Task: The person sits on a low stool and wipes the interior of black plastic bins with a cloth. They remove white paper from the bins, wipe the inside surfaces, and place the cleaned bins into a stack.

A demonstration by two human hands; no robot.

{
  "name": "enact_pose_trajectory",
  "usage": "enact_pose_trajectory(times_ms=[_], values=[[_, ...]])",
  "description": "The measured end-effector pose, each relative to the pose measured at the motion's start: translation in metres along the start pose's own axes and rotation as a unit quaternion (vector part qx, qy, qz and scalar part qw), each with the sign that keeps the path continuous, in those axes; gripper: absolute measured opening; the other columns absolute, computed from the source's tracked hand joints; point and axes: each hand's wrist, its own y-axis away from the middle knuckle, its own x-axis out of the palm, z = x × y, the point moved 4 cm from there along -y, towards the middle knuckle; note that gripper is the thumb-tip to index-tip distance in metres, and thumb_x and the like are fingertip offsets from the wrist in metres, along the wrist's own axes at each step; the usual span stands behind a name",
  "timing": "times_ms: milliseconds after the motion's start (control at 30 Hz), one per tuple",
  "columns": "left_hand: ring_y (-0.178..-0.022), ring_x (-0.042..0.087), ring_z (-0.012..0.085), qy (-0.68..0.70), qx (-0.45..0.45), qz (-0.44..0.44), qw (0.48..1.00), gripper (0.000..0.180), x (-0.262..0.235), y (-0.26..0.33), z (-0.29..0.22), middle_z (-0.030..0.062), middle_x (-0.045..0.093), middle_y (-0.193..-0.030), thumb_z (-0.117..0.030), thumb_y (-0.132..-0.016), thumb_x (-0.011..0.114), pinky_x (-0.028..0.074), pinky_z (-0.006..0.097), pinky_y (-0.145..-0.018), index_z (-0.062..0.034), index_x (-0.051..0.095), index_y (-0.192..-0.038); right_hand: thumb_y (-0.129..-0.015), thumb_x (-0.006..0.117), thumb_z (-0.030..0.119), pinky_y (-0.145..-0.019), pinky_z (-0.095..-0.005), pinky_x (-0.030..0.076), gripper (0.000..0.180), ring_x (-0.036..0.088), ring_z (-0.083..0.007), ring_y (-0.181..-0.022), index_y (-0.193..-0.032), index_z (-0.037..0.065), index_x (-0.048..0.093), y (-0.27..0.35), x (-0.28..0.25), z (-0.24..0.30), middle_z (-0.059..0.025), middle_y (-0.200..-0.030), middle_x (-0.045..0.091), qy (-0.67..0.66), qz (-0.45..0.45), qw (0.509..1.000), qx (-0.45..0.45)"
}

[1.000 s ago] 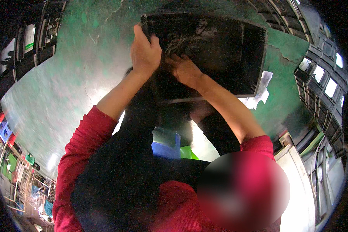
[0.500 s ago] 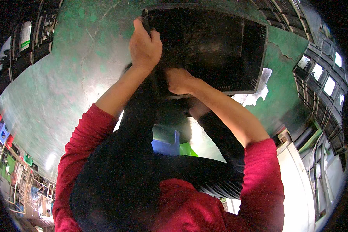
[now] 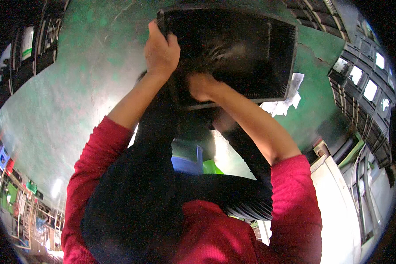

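The green floor (image 3: 75, 101) fills most of your view, scuffed and shiny in patches, with dark racks (image 3: 365, 88) curving along the right rim and more shelving (image 3: 26, 44) on the left. Below you, your red sleeves (image 3: 97, 176) and dark trousers (image 3: 132, 189) take up the lower middle. The crate (image 3: 251, 57) sits at the top centre, straight ahead of your arms: it is black, rectangular and open-topped, with ribbed or slotted walls, a paler rim along its near edge and a dark inside where only a blurred, pale streaky mass shows, too smeared to name. It rests low over the floor, tilted a little so you look into it. A crumpled white sheet (image 3: 286, 101) lies on the floor just beside its right near corner. A blue and green thing (image 3: 193, 163) shows between your legs. Your left hand (image 3: 161, 53) is closed in a fist over the crate's left near corner, fingers wrapped on the rim. Your right hand (image 3: 201, 86) reaches over the near rim into the crate; its fingers curl down inside, and you cannot tell from here whether they grip anything.
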Motion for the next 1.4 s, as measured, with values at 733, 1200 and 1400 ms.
enact_pose_trajectory(times_ms=[733,1200,1400], values=[[-0.087,0.057,0.0459,-0.002,0.008,0.008,1.000,0.037,-0.003,0.000,-0.005,0.0262,0.061,-0.093,-0.015,-0.084,0.051,0.043,0.052,-0.076,-0.0022,0.037,-0.115,-0.090,0.047,0.038,-0.104,-0.0485,0.028,0.043,0.054,-0.0289,-0.109,-0.119,0.006,0.054,0.151,0.002,-0.051,-0.0119,-0.123,0.054,-0.015,-0.086,0.993,0.075],[-0.132,0.014,0.0479,-0.065,0.080,-0.137,0.985,0.075,-0.034,-0.062,-0.040,0.0240,0.021,-0.142,-0.033,-0.079,0.064,0.016,0.068,-0.098,-0.0086,0.024,-0.137,-0.085,0.058,0.033,-0.051,-0.0372,0.049,0.030,0.061,-0.0295,-0.063,-0.073,0.006,0.057,0.122,-0.008,-0.028,-0.0140,-0.069,0.059,-0.013,-0.446,0.879,0.165],[-0.117,0.045,0.0408,0.095,-0.060,0.008,0.994,0.085,-0.021,-0.013,0.017,0.0263,0.046,-0.126,-0.033,-0.076,0.069,0.038,0.043,-0.097,-0.0100,0.020,-0.141,-0.081,0.061,0.028,-0.074,-0.0459,0.048,0.026,0.060,-0.0383,-0.083,-0.090,0.003,0.060,0.040,-0.021,0.068,-0.0193,-0.090,0.062,-0.315,-0.457,0.829,0.067]])
